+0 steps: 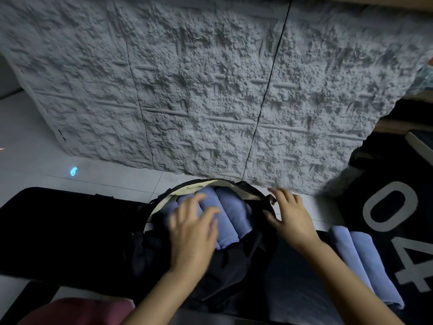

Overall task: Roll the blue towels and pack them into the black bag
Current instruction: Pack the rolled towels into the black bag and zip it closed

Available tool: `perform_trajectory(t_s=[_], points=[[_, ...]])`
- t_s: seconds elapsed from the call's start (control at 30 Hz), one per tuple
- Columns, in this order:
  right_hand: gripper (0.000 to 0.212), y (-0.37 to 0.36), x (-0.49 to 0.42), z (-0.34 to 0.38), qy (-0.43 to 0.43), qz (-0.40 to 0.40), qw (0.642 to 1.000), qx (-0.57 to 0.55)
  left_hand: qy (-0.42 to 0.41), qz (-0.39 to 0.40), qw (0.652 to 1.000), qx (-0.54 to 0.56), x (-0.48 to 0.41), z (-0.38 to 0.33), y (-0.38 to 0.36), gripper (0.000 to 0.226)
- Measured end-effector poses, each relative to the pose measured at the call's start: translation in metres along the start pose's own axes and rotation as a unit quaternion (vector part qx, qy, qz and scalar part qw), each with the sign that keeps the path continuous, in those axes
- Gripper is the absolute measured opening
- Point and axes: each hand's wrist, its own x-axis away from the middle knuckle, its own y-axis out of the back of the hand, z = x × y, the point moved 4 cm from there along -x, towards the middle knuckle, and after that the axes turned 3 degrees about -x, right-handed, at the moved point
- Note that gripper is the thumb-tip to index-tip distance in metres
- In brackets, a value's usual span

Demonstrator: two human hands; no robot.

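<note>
Packing step, listed from the hands outward.

Left hand (192,231): open and spread over the rolls inside the bag, with nothing gripped. It is motion-blurred, so exact contact cannot be told. The rolls are judged best pressed down and sideways with flat fingers rather than pinched, so that the coils are not loosened.

Right hand (291,216): fingers relaxed and spread, laid on the right side of the bag's mouth, thumb against the black fabric. No firm grip is seen. This side is judged best drawn outward so that the mouth is kept wide.

Packed blue towels (230,214): several rolls laid side by side in the bag, touching, with their far ends toward the wall panel. They are partly covered by the left hand. A dark space is seen between the rightmost roll and the bag's right side; the next roll is judged best slid in there, parallel to the others.

Black bag (225,273): round mouth, pale lining shown at the far rim, soft near side slumped. The slack fabric should be kept from folding over the rolls.

Unpacked blue towels (358,259): rolled, laid together just right of the right forearm. Each is best lifted whole, loose edge held underneath.

Numbered mat (393,202): dark, at the right.

Grey wall panel (210,90): textured, behind the bag.

Tiled floor (70,181): pale.
</note>
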Motion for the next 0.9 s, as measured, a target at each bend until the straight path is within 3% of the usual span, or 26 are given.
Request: perform_trajectory(t_s=[0.1,0.17,0.27,0.43,0.6,0.77,0.9], points=[[0.076,-0.014,-0.016,0.011,-0.079,0.049,0.996,-0.009,0.172,-0.003,0.984,-0.043,0.022,0.056,0.012,0.026],[0.072,-0.025,-0.025,0.019,-0.103,0.083,0.991,0.007,0.244,0.053,0.965,-0.076,0.033,0.079,0.006,0.049],[0.056,-0.035,-0.031,0.020,-0.111,0.102,0.987,0.063,0.284,0.114,0.951,-0.052,0.038,0.092,0.002,0.077],[0.033,-0.028,-0.029,0.011,-0.109,0.097,0.984,0.103,0.228,0.125,0.963,0.064,0.021,0.107,-0.005,0.085],[0.020,-0.010,-0.009,-0.003,-0.151,0.093,0.977,0.121,0.181,0.197,0.955,0.126,-0.008,0.118,-0.017,0.092],[0.039,0.014,0.023,-0.024,-0.225,0.095,0.964,0.104,0.129,0.304,0.923,0.196,-0.050,0.106,-0.026,0.093],[0.040,0.018,0.037,-0.032,-0.266,0.088,0.958,0.061,0.098,0.392,0.890,0.211,-0.063,0.104,-0.030,0.096]])
